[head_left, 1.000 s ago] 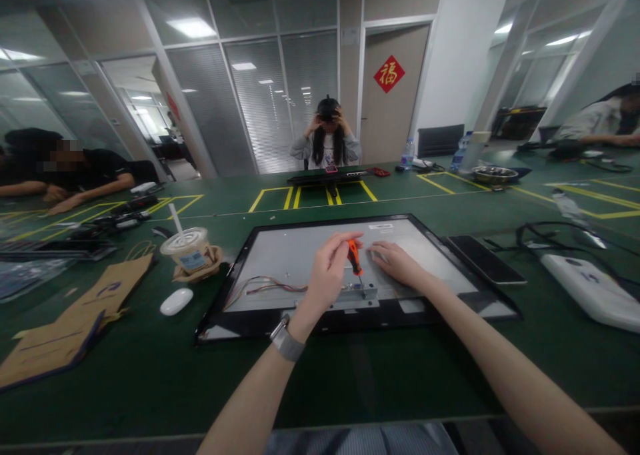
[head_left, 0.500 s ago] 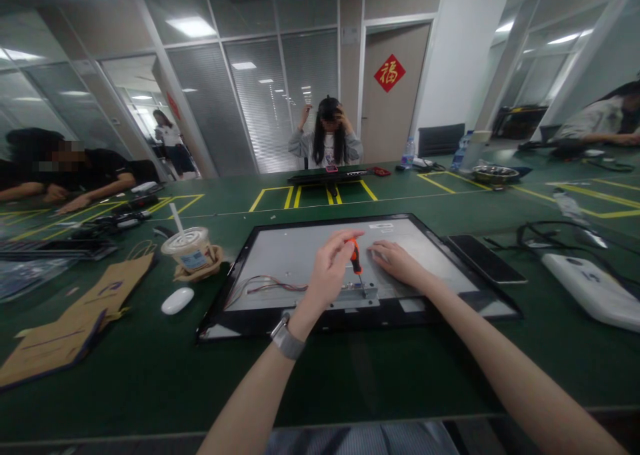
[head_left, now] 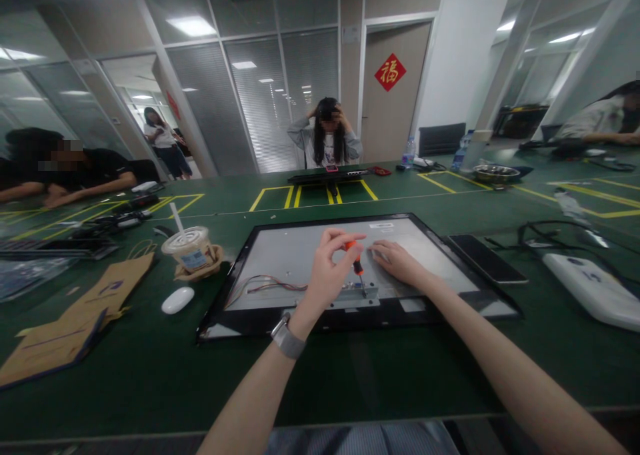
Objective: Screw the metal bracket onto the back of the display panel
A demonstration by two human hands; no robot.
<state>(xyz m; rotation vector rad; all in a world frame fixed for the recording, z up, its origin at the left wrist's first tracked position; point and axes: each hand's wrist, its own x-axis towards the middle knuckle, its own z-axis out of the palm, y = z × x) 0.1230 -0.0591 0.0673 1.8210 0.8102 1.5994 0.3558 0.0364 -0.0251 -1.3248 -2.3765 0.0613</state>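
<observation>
A screwdriver (head_left: 357,265) with an orange and black handle stands nearly upright, its tip down at a metal bracket (head_left: 345,298). The thumb and fingers of my left hand (head_left: 333,261) close around the top of its handle. Beneath both hands lies a flat display panel (head_left: 280,248) with a grey back and black frame. My right hand (head_left: 397,261) rests on the panel's back to the right of the screwdriver, its fingers stretched out. Thin coloured wires (head_left: 270,280) run leftward from the bracket across the panel.
Left of the panel are a drink cup (head_left: 189,248) with a straw, a white oval case (head_left: 177,301) and a brown paper bag (head_left: 85,308). To the right lie a phone (head_left: 485,258) and a white device (head_left: 593,288) with black cables. Other people sit around the green table (head_left: 400,381).
The fingers of my left hand have shifted on the screwdriver's handle, and its lean has changed slightly. My right hand has stayed put. A standing person in the far doorway has moved.
</observation>
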